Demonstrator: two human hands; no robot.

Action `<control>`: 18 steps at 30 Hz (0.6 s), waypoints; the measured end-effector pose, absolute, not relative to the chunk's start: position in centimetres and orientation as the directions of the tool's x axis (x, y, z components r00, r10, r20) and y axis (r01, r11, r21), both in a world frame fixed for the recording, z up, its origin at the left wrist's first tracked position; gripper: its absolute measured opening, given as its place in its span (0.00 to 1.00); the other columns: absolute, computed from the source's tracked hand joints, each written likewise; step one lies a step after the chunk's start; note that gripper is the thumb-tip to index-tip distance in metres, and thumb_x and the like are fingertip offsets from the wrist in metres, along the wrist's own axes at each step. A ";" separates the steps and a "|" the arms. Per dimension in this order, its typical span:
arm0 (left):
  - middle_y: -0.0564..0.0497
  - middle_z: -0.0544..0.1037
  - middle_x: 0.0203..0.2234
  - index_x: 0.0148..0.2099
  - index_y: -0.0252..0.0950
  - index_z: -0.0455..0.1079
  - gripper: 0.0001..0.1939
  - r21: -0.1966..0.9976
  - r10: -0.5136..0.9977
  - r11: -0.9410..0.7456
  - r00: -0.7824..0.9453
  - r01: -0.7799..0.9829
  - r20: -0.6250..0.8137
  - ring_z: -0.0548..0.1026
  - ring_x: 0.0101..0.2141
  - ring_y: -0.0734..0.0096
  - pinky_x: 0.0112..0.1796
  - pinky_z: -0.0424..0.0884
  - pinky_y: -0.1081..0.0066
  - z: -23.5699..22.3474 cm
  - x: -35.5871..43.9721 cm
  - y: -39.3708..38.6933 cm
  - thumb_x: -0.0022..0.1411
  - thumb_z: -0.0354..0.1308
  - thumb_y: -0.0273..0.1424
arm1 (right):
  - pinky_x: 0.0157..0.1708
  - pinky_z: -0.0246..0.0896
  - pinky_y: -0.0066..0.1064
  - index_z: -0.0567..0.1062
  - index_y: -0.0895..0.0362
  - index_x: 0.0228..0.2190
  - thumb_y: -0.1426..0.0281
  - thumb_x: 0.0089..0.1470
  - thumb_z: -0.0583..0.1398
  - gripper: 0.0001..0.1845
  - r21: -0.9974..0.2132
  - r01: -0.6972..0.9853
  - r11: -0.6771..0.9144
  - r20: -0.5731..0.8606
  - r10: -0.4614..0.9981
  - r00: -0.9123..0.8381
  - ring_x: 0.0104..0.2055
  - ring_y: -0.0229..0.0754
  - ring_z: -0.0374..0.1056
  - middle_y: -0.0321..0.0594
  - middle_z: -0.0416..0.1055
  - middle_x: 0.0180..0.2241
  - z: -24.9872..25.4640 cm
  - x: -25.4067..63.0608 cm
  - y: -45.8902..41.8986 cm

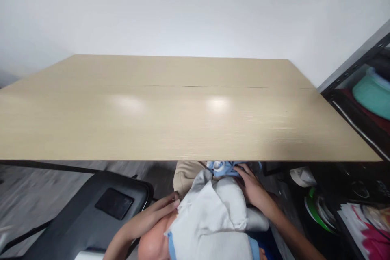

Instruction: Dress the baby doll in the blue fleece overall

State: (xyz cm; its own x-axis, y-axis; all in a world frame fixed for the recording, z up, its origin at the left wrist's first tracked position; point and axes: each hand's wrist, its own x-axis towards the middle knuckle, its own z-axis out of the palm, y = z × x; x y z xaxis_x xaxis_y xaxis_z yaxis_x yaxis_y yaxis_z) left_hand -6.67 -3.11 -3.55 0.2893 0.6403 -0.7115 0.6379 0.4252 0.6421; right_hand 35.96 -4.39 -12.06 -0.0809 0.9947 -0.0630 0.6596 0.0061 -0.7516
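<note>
Below the front edge of the table, my left hand (166, 208) lies at the side of my lap, its fingers stretched out and touching the edge of a white cloth (210, 207) and some beige fabric (185, 174). My right hand (250, 185) rests on the other side of my lap, fingers apart over a light blue cloth (224, 168). The white cloth has frayed edges and blue trim, and it covers much of my lap. The table edge hides part of the blue cloth.
A pale wooden table (183, 126) with a thin seam spans the view before a white wall (183, 12). At left, a black phone (114, 203) lies on a black chair (70, 211). Dark shelving (356, 130) at right holds a turquoise container (373, 93) and a green-rimmed round item (317, 211).
</note>
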 end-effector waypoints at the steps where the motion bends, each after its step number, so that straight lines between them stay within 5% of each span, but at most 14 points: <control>1: 0.45 0.78 0.72 0.69 0.43 0.84 0.48 0.647 0.634 0.421 0.304 0.636 -0.712 0.69 0.76 0.34 0.78 0.64 0.49 -3.3 -6.4 -3.0 0.63 0.65 0.72 | 0.71 0.73 0.55 0.87 0.48 0.59 0.62 0.72 0.61 0.21 -0.757 0.653 0.014 -0.062 0.994 -0.094 0.68 0.59 0.78 0.50 0.81 0.66 -12.0 35.5 -3.2; 7: 0.41 0.72 0.76 0.72 0.39 0.81 0.55 0.631 0.627 0.490 0.260 0.602 -0.735 0.63 0.79 0.34 0.81 0.55 0.49 -4.2 -7.7 -3.6 0.59 0.66 0.75 | 0.75 0.68 0.52 0.83 0.42 0.63 0.59 0.76 0.60 0.21 -0.835 0.546 0.063 0.005 0.994 -0.107 0.71 0.53 0.75 0.44 0.79 0.68 -9.6 34.9 -3.5; 11: 0.40 0.66 0.79 0.73 0.38 0.80 0.64 0.602 0.582 0.567 0.245 0.562 -0.776 0.57 0.82 0.32 0.83 0.45 0.48 -4.4 -8.7 -4.5 0.50 0.67 0.81 | 0.77 0.66 0.55 0.84 0.43 0.63 0.56 0.79 0.56 0.22 -0.831 0.553 -0.067 -0.079 0.997 0.003 0.73 0.56 0.73 0.47 0.75 0.70 -6.4 35.0 -8.5; 15: 0.39 0.79 0.70 0.64 0.40 0.83 0.55 0.687 0.546 0.508 0.422 0.520 -0.724 0.70 0.73 0.33 0.80 0.57 0.48 -2.0 -8.3 -4.2 0.60 0.57 0.81 | 0.78 0.65 0.48 0.81 0.39 0.67 0.49 0.80 0.53 0.26 -0.852 0.483 -0.202 -0.279 0.956 -0.092 0.78 0.52 0.68 0.43 0.73 0.73 -3.2 33.8 -11.8; 18: 0.41 0.84 0.60 0.59 0.41 0.82 0.44 0.794 0.568 0.396 0.557 0.460 -0.606 0.77 0.65 0.39 0.74 0.67 0.50 0.6 -8.0 -4.0 0.70 0.52 0.74 | 0.78 0.65 0.49 0.85 0.40 0.59 0.46 0.77 0.57 0.24 -0.862 0.451 -0.230 -0.313 0.942 -0.119 0.79 0.57 0.67 0.42 0.71 0.75 -1.4 33.3 -12.1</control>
